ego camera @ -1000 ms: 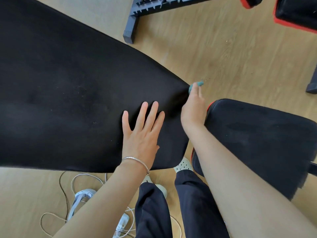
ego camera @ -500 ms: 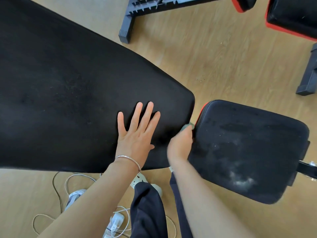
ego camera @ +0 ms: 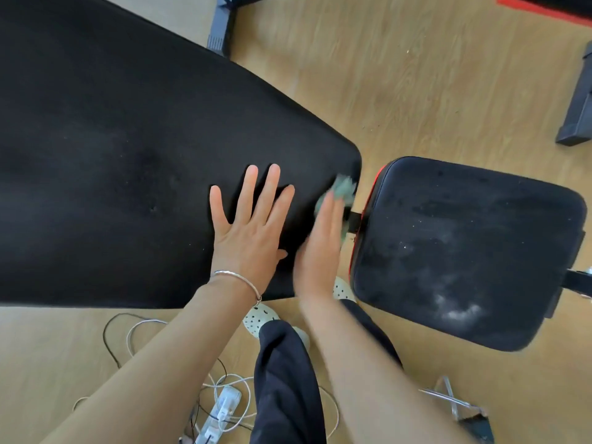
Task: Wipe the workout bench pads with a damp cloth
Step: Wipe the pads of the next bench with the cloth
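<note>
The left hand (ego camera: 253, 225), spread flat, steadies the long pad (ego camera: 112, 149), so the right hand (ego camera: 320, 248) (blurred, fingers apparently straight) should press the cloth (ego camera: 342, 189) firmly along its right edge.

Light wood-plank floor (ego camera: 416, 75). Btm centre: white power strip (ego camera: 222, 408) in tangled white & black cables (ego camera: 145, 321). White perforated clogs (ego camera: 258, 315), black trousers (ego camera: 285, 379). Dark grey metal frame foot (ego camera: 221, 27) at top, another (ego camera: 576, 107) at R edge. Btm R: shiny clear object (ego camera: 455, 402), poss. a stand.
</note>
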